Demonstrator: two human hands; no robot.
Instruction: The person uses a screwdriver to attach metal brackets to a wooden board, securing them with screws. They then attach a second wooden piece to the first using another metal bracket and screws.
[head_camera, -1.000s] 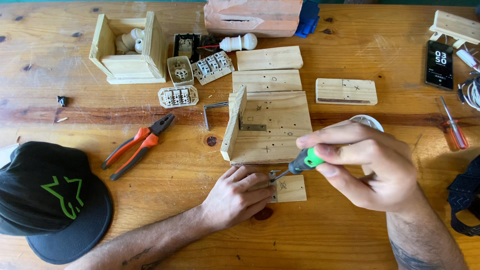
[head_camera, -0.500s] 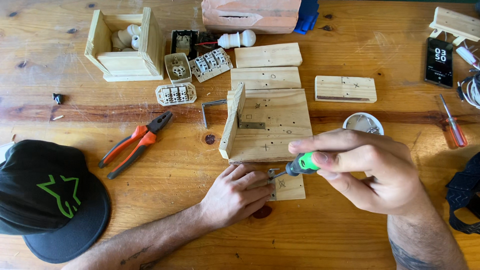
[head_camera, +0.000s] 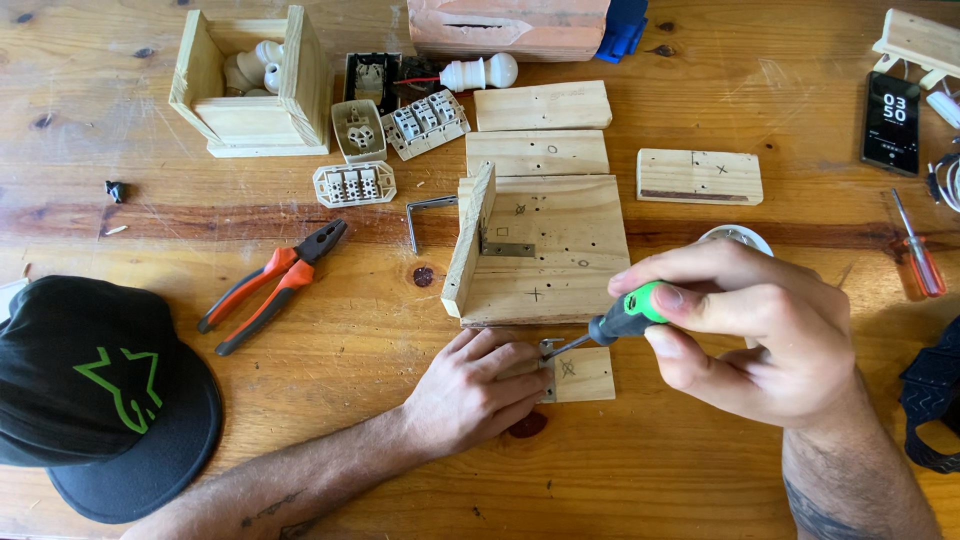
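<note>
My right hand (head_camera: 755, 335) grips a screwdriver with a green and black handle (head_camera: 628, 314); its tip points down-left at a small metal bracket (head_camera: 549, 350) on a small wooden block (head_camera: 585, 375). My left hand (head_camera: 480, 392) lies on the table and presses fingers onto the left part of that block, by the bracket. Just beyond stands a square wooden board (head_camera: 560, 245) with an upright strip on its left edge and a metal bracket in the corner.
Orange-handled pliers (head_camera: 270, 285) and a black cap (head_camera: 95, 395) lie to the left. An L-shaped metal bracket (head_camera: 425, 215), wooden blocks (head_camera: 700, 175), white electrical sockets (head_camera: 355, 183), an open wooden box (head_camera: 250, 85), a bulb (head_camera: 480, 72), a phone (head_camera: 890, 120) and a red screwdriver (head_camera: 920, 260) lie farther off.
My right hand has shifted slightly with the screwdriver, the tip staying at the bracket. My left hand keeps holding the small block.
</note>
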